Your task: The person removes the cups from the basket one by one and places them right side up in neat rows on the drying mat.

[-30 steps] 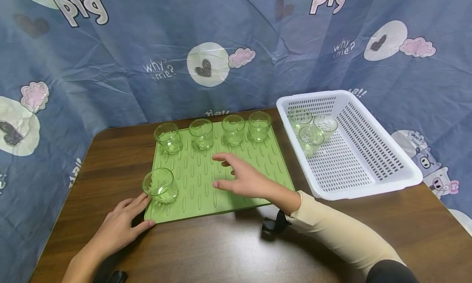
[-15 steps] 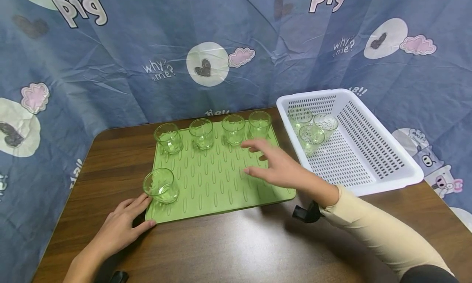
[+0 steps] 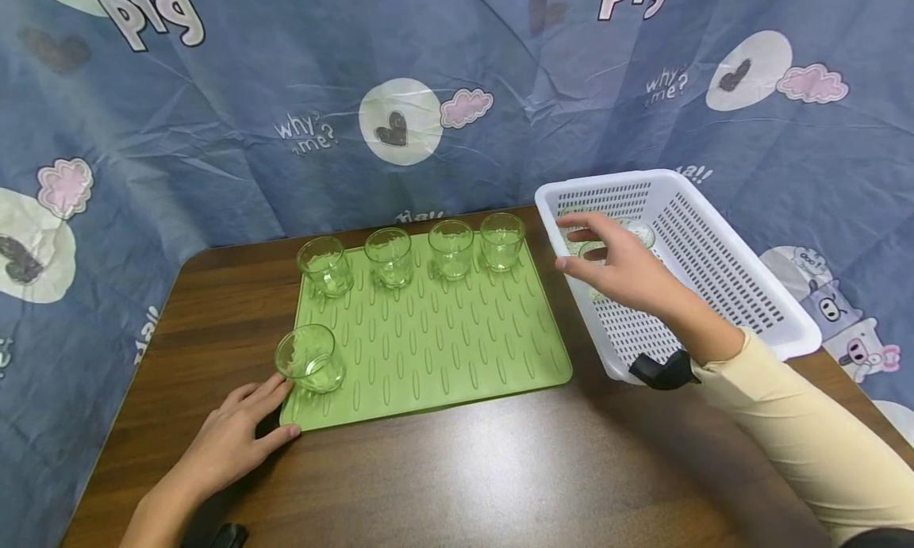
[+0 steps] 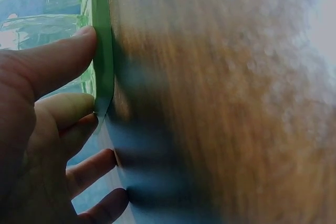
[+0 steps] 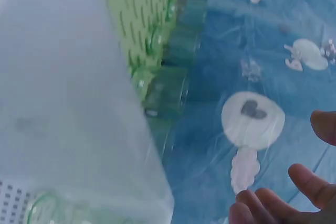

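My left hand (image 3: 236, 433) rests at the near-left corner of a green ribbed mat (image 3: 443, 334), its thumb and fingers at the mat's edge. Just above its fingertips, a clear green-tinted glass (image 3: 314, 362) stands upright on the mat. In the left wrist view the thumb (image 4: 63, 59) touches the mat's rim. My right hand (image 3: 621, 266), empty and with fingers spread, hovers over the left part of a white plastic basket (image 3: 743, 294). Glasses inside are partly hidden behind it; the rim of one glass (image 3: 641, 232) shows. In the right wrist view a glass (image 5: 58, 211) appears at the basket's bottom.
Along the mat's back edge several more glasses stand in a row, from a left one (image 3: 326, 269) to a right one (image 3: 502, 243). The brown wooden table (image 3: 457, 484) extends in front. A blue printed cloth (image 3: 300, 80) hangs behind.
My right hand has moved right, from above the mat to above the basket. The left hand has stayed at the mat's corner, and the glasses stand where they were.
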Demonstrator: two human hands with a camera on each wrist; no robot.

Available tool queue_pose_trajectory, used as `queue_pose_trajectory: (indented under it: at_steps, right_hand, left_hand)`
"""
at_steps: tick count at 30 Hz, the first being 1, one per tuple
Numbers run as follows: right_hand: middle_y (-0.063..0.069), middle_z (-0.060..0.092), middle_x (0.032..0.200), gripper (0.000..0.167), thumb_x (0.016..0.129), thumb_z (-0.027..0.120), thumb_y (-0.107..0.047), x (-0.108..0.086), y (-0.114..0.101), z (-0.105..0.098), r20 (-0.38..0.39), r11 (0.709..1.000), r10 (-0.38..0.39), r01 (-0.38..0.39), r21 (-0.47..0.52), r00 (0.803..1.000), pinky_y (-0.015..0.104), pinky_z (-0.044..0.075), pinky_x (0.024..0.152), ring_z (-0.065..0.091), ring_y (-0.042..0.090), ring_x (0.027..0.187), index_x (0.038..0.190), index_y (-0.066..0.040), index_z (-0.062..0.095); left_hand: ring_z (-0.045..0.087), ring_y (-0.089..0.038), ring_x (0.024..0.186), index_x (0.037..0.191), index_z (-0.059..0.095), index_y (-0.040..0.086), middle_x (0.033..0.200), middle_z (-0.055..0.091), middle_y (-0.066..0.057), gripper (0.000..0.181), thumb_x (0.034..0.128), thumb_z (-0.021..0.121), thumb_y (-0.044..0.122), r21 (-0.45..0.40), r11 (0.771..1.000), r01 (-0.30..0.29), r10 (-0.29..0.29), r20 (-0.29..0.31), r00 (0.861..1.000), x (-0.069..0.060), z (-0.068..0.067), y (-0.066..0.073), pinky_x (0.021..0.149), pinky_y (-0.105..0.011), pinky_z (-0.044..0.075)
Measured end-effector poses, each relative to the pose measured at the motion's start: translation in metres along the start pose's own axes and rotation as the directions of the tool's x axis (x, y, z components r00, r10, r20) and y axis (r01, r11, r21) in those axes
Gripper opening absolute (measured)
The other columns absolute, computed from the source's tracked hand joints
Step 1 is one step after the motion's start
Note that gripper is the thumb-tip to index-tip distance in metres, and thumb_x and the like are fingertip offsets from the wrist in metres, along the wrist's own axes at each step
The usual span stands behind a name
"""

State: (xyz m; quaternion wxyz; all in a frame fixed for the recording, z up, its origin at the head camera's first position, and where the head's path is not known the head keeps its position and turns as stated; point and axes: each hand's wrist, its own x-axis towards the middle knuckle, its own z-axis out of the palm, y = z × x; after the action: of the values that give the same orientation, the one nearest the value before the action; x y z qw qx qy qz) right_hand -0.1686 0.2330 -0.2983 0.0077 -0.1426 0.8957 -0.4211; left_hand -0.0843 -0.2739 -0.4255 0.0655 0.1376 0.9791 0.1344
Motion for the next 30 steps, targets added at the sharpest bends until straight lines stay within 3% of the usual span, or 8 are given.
queue_pose_trajectory:
  at_steps: [6,14,24,30]
  right_hand:
    - [0.017,0.048,0.149,0.052,0.095,0.065,-0.017,0.005,0.014,-0.016,-0.021,0.999,0.045,-0.046,-0.019,0.999,0.055,0.047,0.103,0.053,0.041,0.131,0.143,-0.007,0.048]
    - [0.018,0.046,0.151,0.052,0.097,0.064,-0.022,0.015,0.045,-0.030,-0.057,0.987,0.161,-0.162,-0.012,0.985,0.057,0.044,0.106,0.047,0.040,0.138,0.143,-0.006,0.048]
    - [0.024,0.051,0.144,0.049,0.099,0.060,-0.020,0.022,0.073,-0.039,-0.111,0.980,0.199,-0.200,0.005,0.974,0.049,0.041,0.107,0.048,0.039,0.135,0.141,0.001,0.048]
    - [0.025,0.046,0.148,0.055,0.099,0.060,-0.023,0.028,0.091,-0.047,-0.131,0.967,0.248,-0.252,-0.021,0.960,0.054,0.038,0.110,0.042,0.042,0.138,0.145,0.001,0.043]
  left_hand:
    - [0.042,-0.049,0.131,0.145,0.051,0.005,0.153,0.044,-0.022,0.073,0.0881,0.072,0.045,0.005,1.000,0.003,-0.003,0.005,1.000,0.001,-0.001,0.001,0.091,-0.074,0.037]
    - [0.043,-0.049,0.130,0.145,0.051,0.006,0.153,0.044,-0.021,0.073,0.0878,0.072,0.045,0.009,1.000,-0.007,0.007,-0.004,1.000,0.001,0.000,0.001,0.091,-0.074,0.037]
    - [0.043,-0.050,0.130,0.146,0.051,0.006,0.153,0.045,-0.021,0.073,0.0878,0.072,0.045,0.012,1.000,-0.007,0.007,-0.008,1.000,0.000,0.000,0.000,0.091,-0.074,0.038]
    - [0.043,-0.049,0.130,0.145,0.051,0.006,0.153,0.045,-0.021,0.073,0.0878,0.073,0.044,0.009,1.000,-0.006,0.006,-0.007,1.000,0.000,0.000,0.000,0.092,-0.074,0.038]
